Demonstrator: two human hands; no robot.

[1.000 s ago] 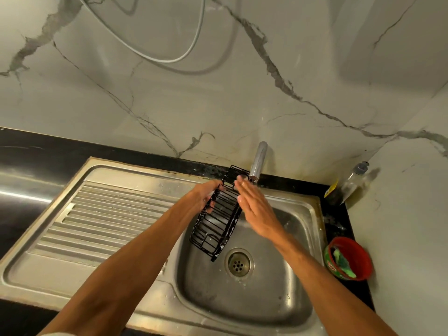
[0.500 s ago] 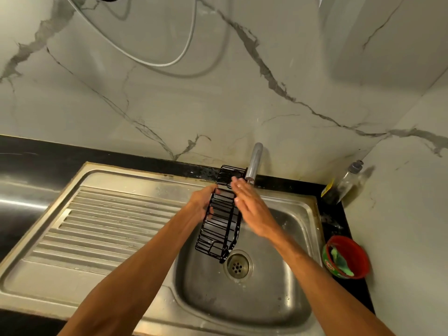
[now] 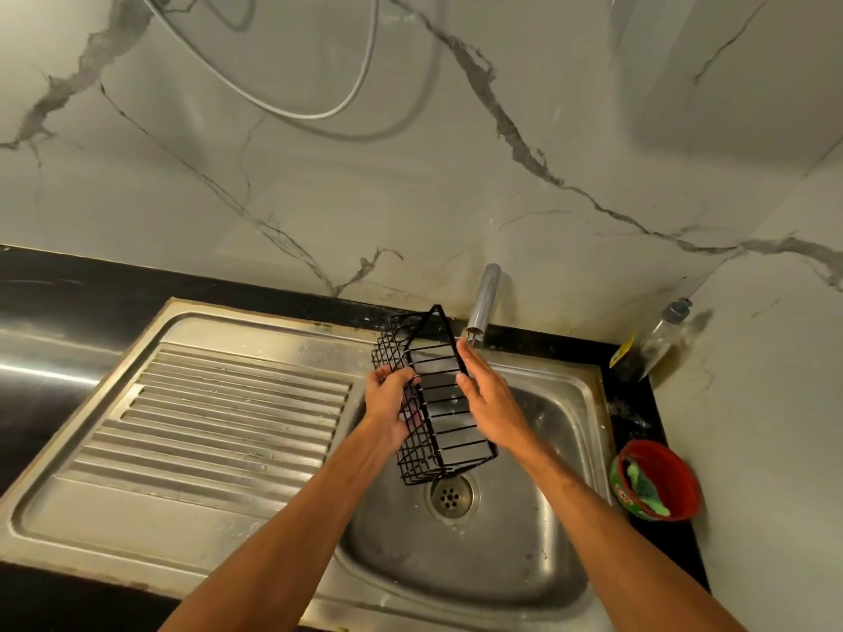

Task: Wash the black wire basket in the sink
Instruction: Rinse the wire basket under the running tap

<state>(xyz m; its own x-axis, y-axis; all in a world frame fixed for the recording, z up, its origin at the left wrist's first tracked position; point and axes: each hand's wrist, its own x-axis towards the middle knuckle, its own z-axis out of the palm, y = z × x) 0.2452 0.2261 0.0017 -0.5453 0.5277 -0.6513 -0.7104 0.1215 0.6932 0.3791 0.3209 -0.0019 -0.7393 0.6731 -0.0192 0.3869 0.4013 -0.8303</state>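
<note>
A long black wire basket [image 3: 439, 431] hangs tilted over the steel sink bowl [image 3: 538, 549], its far end up near the chrome tap [image 3: 482, 307] and its near end above the drain [image 3: 450, 494]. My left hand [image 3: 387, 405] grips the basket's left side, fingers curled through the wires. Along the basket's right edge lies my right hand [image 3: 486, 396] with straight fingers, the fingertips just below the tap's spout. No water stream can be made out.
A ribbed steel draining board [image 3: 219, 426] lies left of the bowl. On the black counter at right stand a red tub with a green scrubber [image 3: 657, 485] and a clear bottle [image 3: 657, 337]. A marble wall rises behind, with a hanging hose [image 3: 292, 109].
The basket has turned so its wire bottom faces me and has shifted right. My right hand slid along its right edge; my left hand kept its grip.
</note>
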